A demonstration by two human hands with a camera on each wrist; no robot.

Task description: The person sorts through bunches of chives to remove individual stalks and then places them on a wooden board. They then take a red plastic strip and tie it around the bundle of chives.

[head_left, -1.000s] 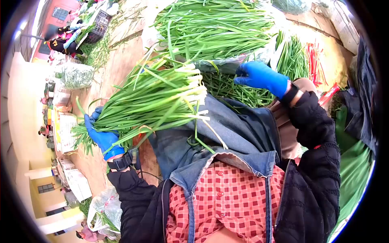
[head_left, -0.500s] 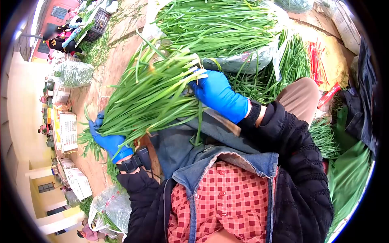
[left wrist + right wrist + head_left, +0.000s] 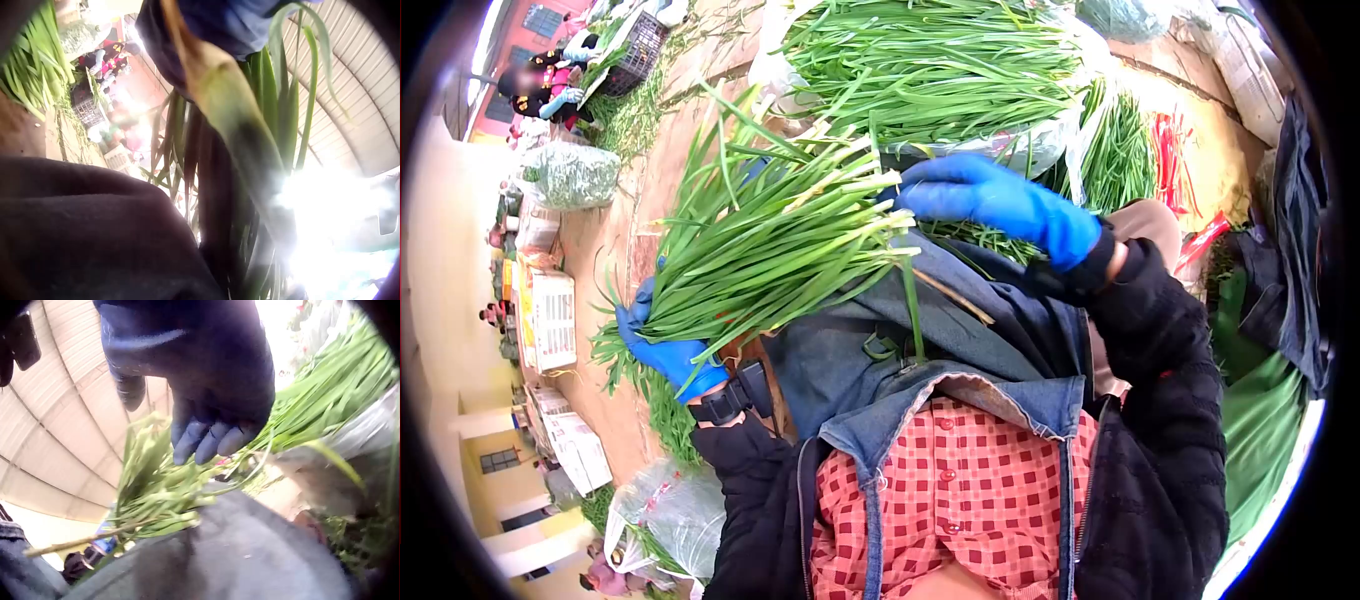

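A thick bunch of garlic chives lies slanted over the person's lap, its pale cut ends to the right. The blue-gloved left hand grips it near the leafy end. In the left wrist view that glove is dark, with long leaves hanging below it. Just off the cut ends is the blue-gloved right hand, fingers extended towards them and slightly blurred. The right wrist view shows this hand with loosely bent fingers above the stems and nothing in its grasp. One brownish stalk sticks out across the apron.
A large heap of chives lies on clear plastic ahead, with another bundle beside it. Red ties are at the right. Filled plastic bags stand at the left; another person works near a dark crate.
The right hand came in from the right to the cut ends, then drew back a little with its fingers straighter. The left hand kept its hold on the bunch, shifting slightly.
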